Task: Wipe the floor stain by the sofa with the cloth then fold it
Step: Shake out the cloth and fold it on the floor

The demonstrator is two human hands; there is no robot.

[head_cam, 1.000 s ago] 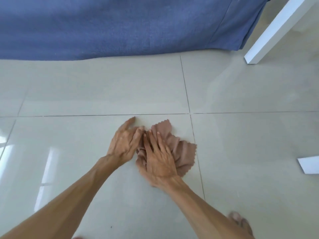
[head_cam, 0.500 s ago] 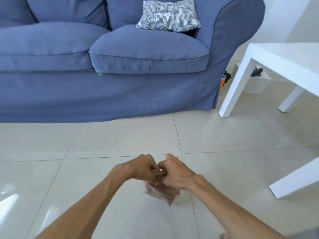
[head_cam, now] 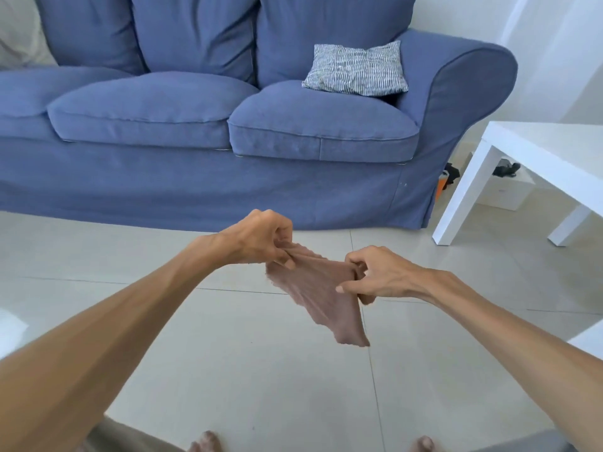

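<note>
Two bare hands hold the thin brown-pink pinked-edge cloth (head_cam: 321, 295) aloft at centre frame, above the pale glossy floor tiles (head_cam: 248, 370): left hand (head_cam: 261, 239) and right hand (head_cam: 375, 275) each pinch an upper corner. Recommend drawing the top edge taut and matching corners before folding

Cloth (head_cam: 318, 290): thin, soft brown fabric, matt, showing fine creases. Sofa (head_cam: 202, 177): blue woven upholstery, matt. Cushion (head_cam: 355, 70): striped textile, looking wrinkled. Floor (head_cam: 248, 370): pale glossy tiles, reflecting light. Table (head_cam: 548, 148): smooth white finish.
</note>
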